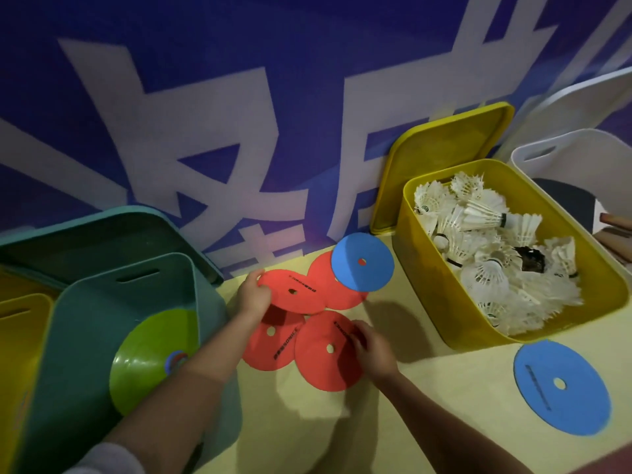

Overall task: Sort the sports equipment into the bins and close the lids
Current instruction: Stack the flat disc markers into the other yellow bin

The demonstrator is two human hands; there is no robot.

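Four flat red plastic marker discs lie overlapped on the pale yellow tabletop point(444, 405) between the bins, and two of them are being gathered at once. The upper red disc point(294, 290) is pinched at its left edge by the left hand point(253, 295), thumb on top and fingers curled beneath, apparently so that it can be lifted clear of the disc under it. The lower-right red disc point(325, 350) is pinched at its right rim by the right hand point(371, 350), fingers curled over the edge. A third red disc point(270, 343) is partly covered by both, and a fourth point(342, 292) is overlapped by a round blue flat disc point(364, 261), which would have to be dealt with before that one comes free. The teal plastic bin point(89, 302), just left of the pile, is judged to be the destination, since a green disc point(150, 357) already leans inside it; its teal lid point(85, 234) is propped behind it against the blue and white banner wall point(205, 97). The left forearm crosses the bin's mouth. A second blue disc point(561, 384) lies apart at the right front. The yellow bin point(444, 302) is filled with white feather shuttlecocks point(496, 241), its yellow lid point(441, 155) standing behind it, still to be shut. A white bin point(581, 155) is seen at the far right.
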